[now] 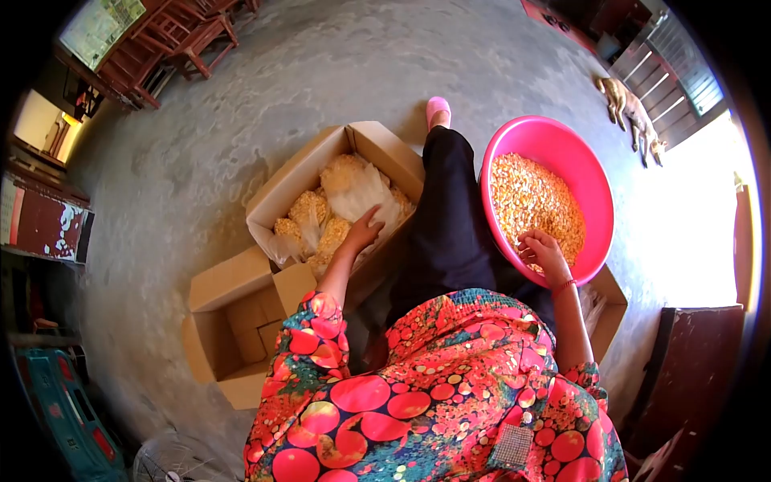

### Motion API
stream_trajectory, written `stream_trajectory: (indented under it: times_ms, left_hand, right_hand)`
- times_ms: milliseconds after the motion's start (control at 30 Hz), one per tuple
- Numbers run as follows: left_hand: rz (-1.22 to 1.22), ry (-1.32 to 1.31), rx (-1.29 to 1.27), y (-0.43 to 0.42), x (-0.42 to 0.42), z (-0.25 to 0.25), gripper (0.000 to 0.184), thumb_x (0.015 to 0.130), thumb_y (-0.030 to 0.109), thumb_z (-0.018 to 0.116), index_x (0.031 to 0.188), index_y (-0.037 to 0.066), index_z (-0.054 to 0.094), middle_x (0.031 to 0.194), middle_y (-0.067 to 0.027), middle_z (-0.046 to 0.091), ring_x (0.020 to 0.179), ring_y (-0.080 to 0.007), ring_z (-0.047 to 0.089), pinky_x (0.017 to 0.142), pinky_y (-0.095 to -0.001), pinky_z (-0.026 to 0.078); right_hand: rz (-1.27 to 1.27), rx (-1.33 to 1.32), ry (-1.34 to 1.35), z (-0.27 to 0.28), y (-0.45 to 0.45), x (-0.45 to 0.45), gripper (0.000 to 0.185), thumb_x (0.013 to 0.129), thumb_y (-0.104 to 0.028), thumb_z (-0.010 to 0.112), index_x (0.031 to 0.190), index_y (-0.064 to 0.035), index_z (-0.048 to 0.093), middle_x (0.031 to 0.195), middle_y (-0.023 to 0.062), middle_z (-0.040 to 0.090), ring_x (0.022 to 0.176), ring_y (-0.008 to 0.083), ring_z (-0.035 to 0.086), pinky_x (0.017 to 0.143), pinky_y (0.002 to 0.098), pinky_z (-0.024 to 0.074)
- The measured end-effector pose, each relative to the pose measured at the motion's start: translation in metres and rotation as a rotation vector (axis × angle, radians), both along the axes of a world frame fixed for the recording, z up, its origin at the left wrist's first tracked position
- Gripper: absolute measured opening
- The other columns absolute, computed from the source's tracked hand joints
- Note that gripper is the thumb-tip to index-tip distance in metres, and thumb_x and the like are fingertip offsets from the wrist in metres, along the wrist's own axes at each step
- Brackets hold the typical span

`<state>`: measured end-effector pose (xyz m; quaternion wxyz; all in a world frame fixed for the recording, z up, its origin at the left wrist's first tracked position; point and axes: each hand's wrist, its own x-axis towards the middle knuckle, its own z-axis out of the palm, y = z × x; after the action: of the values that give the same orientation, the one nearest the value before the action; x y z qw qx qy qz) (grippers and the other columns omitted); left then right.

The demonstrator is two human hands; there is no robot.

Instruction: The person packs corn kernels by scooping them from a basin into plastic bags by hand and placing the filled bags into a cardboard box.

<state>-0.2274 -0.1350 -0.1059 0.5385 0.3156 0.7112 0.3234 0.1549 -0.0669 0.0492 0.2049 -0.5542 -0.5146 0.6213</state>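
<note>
My left hand hovers over the near side of a cardboard box, its index finger stretched out and nothing seen in it. Inside that box lie clear plastic bags filled with yellow kernels. At the near edge of a pink basin, my right hand is over the orange and yellow corn kernels, fingers curled. Whether those fingers hold any kernels is too small to tell. A red band circles the right wrist.
An open cardboard box stands at the lower left, another partly beneath the basin. A dog lies at the upper right. Wooden chairs are at the upper left, a teal case at the lower left, a fan near the bottom.
</note>
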Motion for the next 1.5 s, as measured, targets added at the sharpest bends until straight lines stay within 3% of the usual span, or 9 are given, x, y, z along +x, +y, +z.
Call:
stream_trajectory:
  times_ms: [200,400,467,633,767,900,1200,1300,1500]
  left_hand:
    - [-0.365,0.084,0.139,0.001,0.014,-0.05,0.063,0.085,0.05,0.017,0.123,0.003,0.035,0.129,-0.0113,0.032,0.119,-0.0248,0.029,0.099,-0.0309,0.018]
    - [-0.465,0.027,-0.236,0.023,0.009,-0.042,0.071,0.078,0.061,0.023,0.126,0.009,0.03,0.126,-0.0144,0.034,0.117,-0.0323,0.029,0.093,-0.0487,0.026]
    - [-0.427,0.081,-0.336,0.027,0.014,-0.016,0.062,0.08,0.053,0.033,0.12,0.006,0.039,0.121,-0.0133,0.04,0.112,-0.025,0.038,0.086,-0.0395,0.038]
    - [-0.48,0.564,0.068,0.04,0.0,0.003,0.027,0.073,0.028,0.051,0.086,0.007,0.062,0.057,-0.0113,0.057,0.061,-0.0268,0.057,0.057,-0.033,0.045]
    - [-0.229,0.865,0.67,0.068,0.016,0.062,0.016,0.075,0.015,0.052,0.081,0.004,0.062,0.07,-0.0119,0.057,0.063,-0.0246,0.054,0.059,-0.0334,0.043]
    - [-0.104,0.504,1.048,0.088,0.086,0.181,0.012,0.077,0.001,0.049,0.083,0.001,0.059,0.072,-0.0069,0.054,0.061,-0.0136,0.05,0.056,-0.0234,0.04]
    - [-0.523,-0.253,0.705,0.094,0.237,0.158,0.015,0.083,0.009,0.046,0.087,0.004,0.059,0.065,0.0029,0.052,0.057,-0.003,0.047,0.049,-0.0179,0.039]
    - [-0.756,0.296,0.874,0.09,0.242,0.141,0.021,0.082,0.019,0.048,0.089,0.002,0.059,0.069,-0.0086,0.059,0.059,-0.0131,0.056,0.053,-0.0266,0.043]
    - [-0.868,0.358,0.689,0.084,0.239,0.146,0.022,0.078,0.024,0.051,0.089,0.008,0.06,0.067,-0.0104,0.059,0.059,-0.0184,0.058,0.055,-0.0286,0.044]
  right_hand:
    - [-0.009,-0.012,0.036,0.004,-0.001,0.001,0.015,0.083,-0.015,0.043,0.087,-0.0041,0.053,0.072,0.002,0.054,0.059,0.0087,0.051,0.054,0.0212,0.0442]
    - [-0.03,0.004,0.032,0.001,-0.002,0.002,0.015,0.082,-0.015,0.045,0.087,-0.0029,0.053,0.071,0.0021,0.053,0.059,0.0091,0.051,0.054,0.0217,0.0447]
    - [-0.03,0.047,0.021,-0.005,-0.001,0.005,0.016,0.081,-0.013,0.045,0.087,-0.0018,0.054,0.07,0.0025,0.053,0.058,0.0088,0.051,0.054,0.0217,0.0449]
    - [-0.005,0.071,0.018,-0.016,0.002,0.008,0.018,0.08,-0.016,0.047,0.086,-0.0016,0.055,0.068,0.0025,0.053,0.057,0.0091,0.051,0.052,0.0221,0.0445]
    - [0.0,0.063,0.046,-0.015,0.002,0.007,0.018,0.079,-0.017,0.047,0.086,-0.0016,0.054,0.069,0.0027,0.052,0.058,0.0101,0.051,0.052,0.0224,0.0444]
    - [-0.029,0.145,0.007,-0.022,0.002,0.007,0.02,0.08,-0.02,0.049,0.086,-0.0029,0.057,0.07,0.0057,0.056,0.059,0.0119,0.054,0.051,0.0256,0.0464]
    - [-0.058,0.701,-0.247,-0.028,-0.004,0.002,0.019,0.074,-0.02,0.05,0.082,-0.0047,0.059,0.071,0.0126,0.059,0.064,0.0244,0.058,0.059,0.0341,0.0455]
    - [-0.098,0.893,-0.167,-0.008,-0.019,0.009,0.014,0.074,-0.014,0.051,0.08,-0.0037,0.058,0.072,0.0153,0.058,0.069,0.0279,0.058,0.061,0.0355,0.0455]
    - [-0.717,1.04,-0.157,0.017,-0.036,0.089,0.007,0.074,-0.001,0.051,0.077,-0.0029,0.057,0.072,0.0124,0.057,0.066,0.0225,0.057,0.058,0.0296,0.0447]
